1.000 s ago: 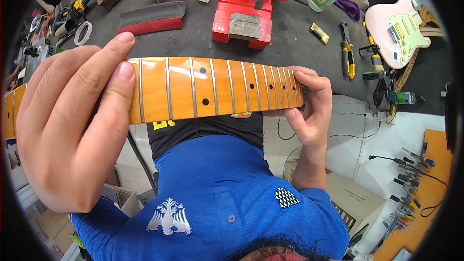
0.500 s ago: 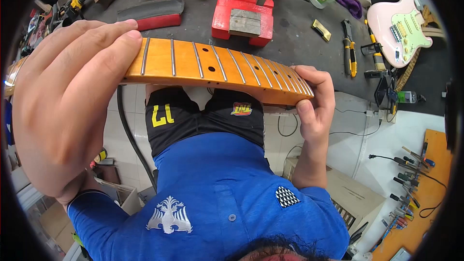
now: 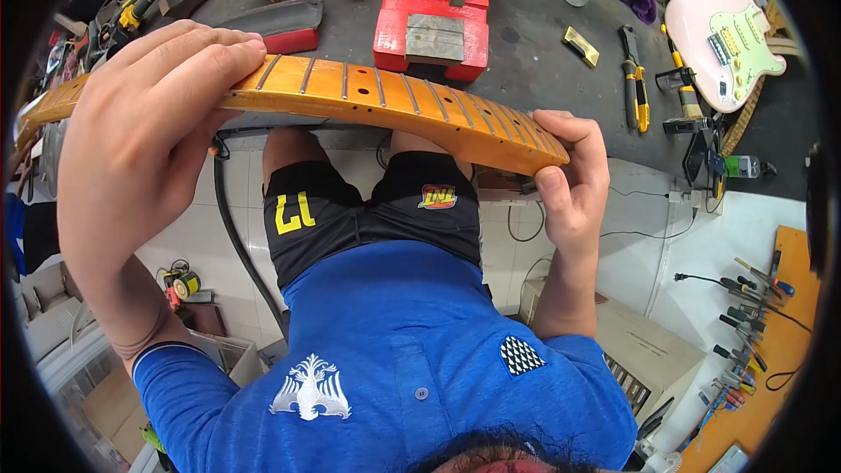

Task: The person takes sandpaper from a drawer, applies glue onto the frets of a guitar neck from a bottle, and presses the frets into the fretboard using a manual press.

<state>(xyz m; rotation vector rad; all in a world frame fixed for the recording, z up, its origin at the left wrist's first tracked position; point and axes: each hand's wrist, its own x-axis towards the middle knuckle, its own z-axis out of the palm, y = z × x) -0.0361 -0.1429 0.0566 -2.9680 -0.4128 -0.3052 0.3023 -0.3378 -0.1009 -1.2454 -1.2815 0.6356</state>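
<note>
A glossy amber guitar neck (image 3: 385, 108) with metal frets and dark dots spans the view, tilted so its near side edge shows beneath the fretboard. My left hand (image 3: 166, 105) is wrapped round it toward the left, fingertips on the fretboard; part of the neck is hidden behind this hand. At the wide right end, my right hand (image 3: 571, 180) pinches the neck between thumb and fingers. The neck's left end reaches the dark rim of the view.
Behind the neck, a dark workbench (image 3: 517, 35) bears a red vise (image 3: 434, 0), a red-and-grey block (image 3: 280, 26), a brass-coloured piece (image 3: 580, 46), pliers (image 3: 632, 79) and a pink guitar body (image 3: 723, 44). Several tools hang on an orange board (image 3: 788, 333) at right.
The neck has tipped, its fretboard turning away and its side edge coming into view. My left hand has risen slightly and moved right; both hands keep their hold.
</note>
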